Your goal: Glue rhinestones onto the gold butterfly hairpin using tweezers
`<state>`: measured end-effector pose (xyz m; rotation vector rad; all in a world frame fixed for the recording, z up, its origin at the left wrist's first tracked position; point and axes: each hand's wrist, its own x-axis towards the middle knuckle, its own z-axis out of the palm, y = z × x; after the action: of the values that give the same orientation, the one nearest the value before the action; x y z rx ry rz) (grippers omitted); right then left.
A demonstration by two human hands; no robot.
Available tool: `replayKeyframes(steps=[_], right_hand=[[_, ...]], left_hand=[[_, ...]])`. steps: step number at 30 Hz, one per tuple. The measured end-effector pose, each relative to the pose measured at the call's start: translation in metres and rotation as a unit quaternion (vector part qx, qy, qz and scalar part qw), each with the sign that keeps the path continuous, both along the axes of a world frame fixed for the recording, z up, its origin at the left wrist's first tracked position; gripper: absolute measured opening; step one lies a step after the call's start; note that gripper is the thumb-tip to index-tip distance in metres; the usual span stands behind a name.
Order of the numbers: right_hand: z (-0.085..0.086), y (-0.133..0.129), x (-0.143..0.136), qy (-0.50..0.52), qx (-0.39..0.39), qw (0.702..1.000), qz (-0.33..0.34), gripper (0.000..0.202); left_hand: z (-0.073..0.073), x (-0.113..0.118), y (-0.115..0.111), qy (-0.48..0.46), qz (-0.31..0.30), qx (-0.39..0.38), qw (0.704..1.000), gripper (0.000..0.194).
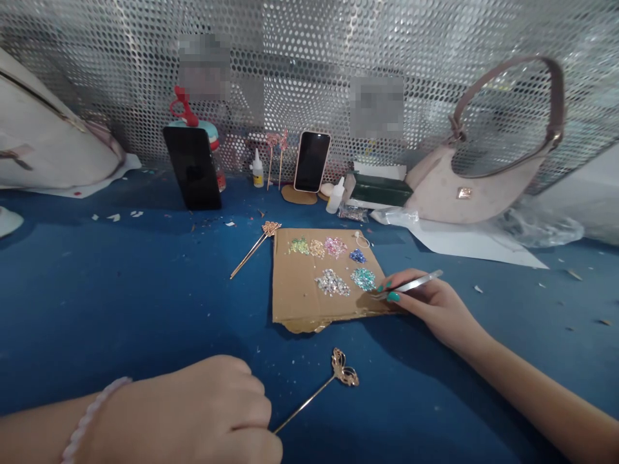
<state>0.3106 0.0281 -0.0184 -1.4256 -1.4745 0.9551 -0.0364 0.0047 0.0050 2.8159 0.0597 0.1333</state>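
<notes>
My left hand (217, 412) is closed round the stem of a gold hairpin (309, 401), whose butterfly-shaped openwork head points up and to the right. My right hand (425, 299) pinches silver tweezers (418, 281), their tips low over a piece of cardboard (294, 296), just below a pile of teal rhinestones (363, 278). Also on the cardboard lie small piles of silver rhinestones (333, 282), blue rhinestones (358, 256), pink rhinestones (335, 246), yellowish rhinestones (316, 249) and green rhinestones (298, 245). Against the cardboard's upper left corner rests the head of more gold hairpins (254, 250).
Along the back stand a black phone or tablet (193, 167), a glue bottle (258, 171), a propped phone (312, 161), another small bottle (335, 196) and a dark green box (380, 190). A pale handbag (476, 183) is at right, a white bag (48, 135) at left.
</notes>
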Motion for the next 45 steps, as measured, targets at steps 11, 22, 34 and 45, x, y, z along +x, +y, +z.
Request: replayKeyframes(steps=[11,22,34,45], right_hand=[[-0.0018,0.0006,0.0005,0.007,-0.003,1.0,0.004,0.03],[-0.003,0.001,0.0016,0.017,-0.002,1.0,0.007,0.028],[-0.0015,-0.0004,0.0009,0.023,-0.002,1.0,0.004,0.028],[-0.001,0.0019,-0.0008,0.018,0.026,0.999,-0.013,0.027]], left_hand=[[0.0024,0.0001,0.0014,-0.001,0.017,-0.023,1.0,0.021],[-0.0011,0.0044,0.0014,0.021,0.006,0.018,1.0,0.015],[0.0033,0.0065,0.0027,0.062,-0.01,0.015,0.998,0.01],[0.0013,0.0069,0.003,0.055,0.002,0.005,0.998,0.011]])
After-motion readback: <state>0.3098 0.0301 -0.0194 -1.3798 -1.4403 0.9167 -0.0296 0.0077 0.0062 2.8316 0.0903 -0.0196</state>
